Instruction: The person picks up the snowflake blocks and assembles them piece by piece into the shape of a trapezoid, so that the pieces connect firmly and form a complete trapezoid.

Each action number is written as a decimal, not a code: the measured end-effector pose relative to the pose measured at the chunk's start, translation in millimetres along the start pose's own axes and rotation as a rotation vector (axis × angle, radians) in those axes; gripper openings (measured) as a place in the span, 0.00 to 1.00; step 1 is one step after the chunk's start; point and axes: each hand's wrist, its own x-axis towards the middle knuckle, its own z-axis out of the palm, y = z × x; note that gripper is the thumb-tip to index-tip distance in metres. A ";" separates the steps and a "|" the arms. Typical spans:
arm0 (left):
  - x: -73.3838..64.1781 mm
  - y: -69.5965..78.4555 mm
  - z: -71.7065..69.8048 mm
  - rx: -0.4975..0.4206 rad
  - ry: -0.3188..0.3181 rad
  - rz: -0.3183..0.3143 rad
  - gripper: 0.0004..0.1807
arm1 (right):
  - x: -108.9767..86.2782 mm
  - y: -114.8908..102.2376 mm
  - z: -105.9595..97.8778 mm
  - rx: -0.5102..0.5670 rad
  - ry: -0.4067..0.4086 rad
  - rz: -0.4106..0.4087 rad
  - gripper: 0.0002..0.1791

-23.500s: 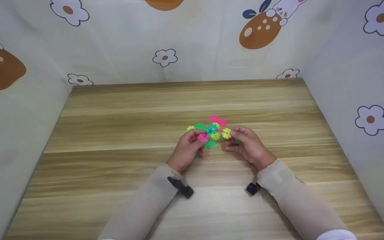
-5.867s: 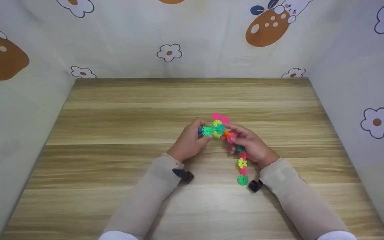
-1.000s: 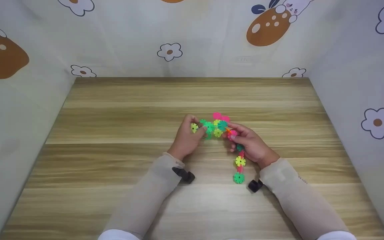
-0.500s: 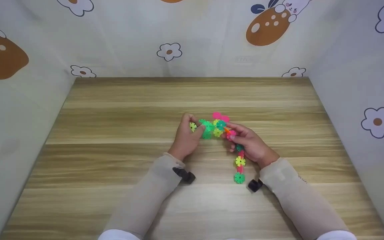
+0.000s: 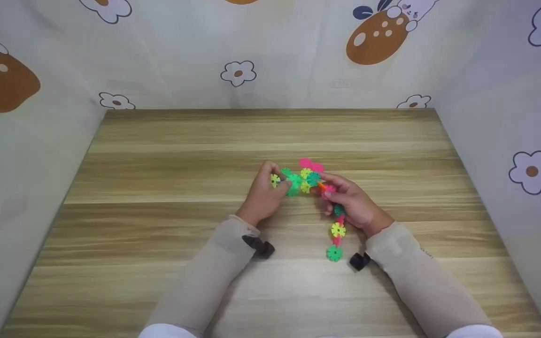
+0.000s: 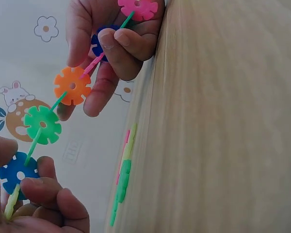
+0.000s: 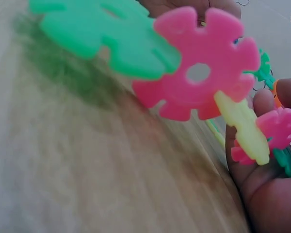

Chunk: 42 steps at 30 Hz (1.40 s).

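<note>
Both hands hold a chain of slotted, interlocking plastic snowflake discs in several colours, above the wooden table. My left hand (image 5: 262, 199) grips one end. In the left wrist view its fingers curl round a blue disc (image 6: 19, 170) with a yellow one beside it. My right hand (image 5: 359, 205) pinches the chain further along, near a pink disc (image 5: 328, 191); an orange disc (image 6: 72, 86) sits between the hands. From the right hand a tail hangs toward the person, ending in a green disc (image 5: 334, 253). The right fingers partly hide the chain.
Several other discs lie on the wooden table (image 5: 181, 178) behind the chain, among them pink discs (image 5: 305, 163) and, in the left wrist view, a green disc (image 6: 125, 179). A patterned cloth (image 5: 280, 51) stands round the table's back and sides.
Since the first frame, a tail of discs has come to hang below the right hand. Over the last second both hands stay nearly in place, and the tail's end shifts slightly left and down.
</note>
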 end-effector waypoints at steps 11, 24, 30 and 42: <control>-0.8 1.6 -0.7 0.038 -0.033 -0.042 0.11 | -1.6 -4.6 2.3 -0.143 0.019 0.040 0.31; -1.5 2.1 -1.0 0.050 -0.083 -0.047 0.11 | -1.1 -5.9 4.0 -0.184 0.098 0.061 0.26; -0.9 2.1 -0.4 0.029 -0.081 -0.052 0.16 | -0.6 -5.1 4.6 -0.132 0.111 0.043 0.25; 2.1 3.9 0.0 -0.001 0.257 -0.132 0.14 | 4.1 -2.6 6.2 -0.068 0.253 -0.057 0.28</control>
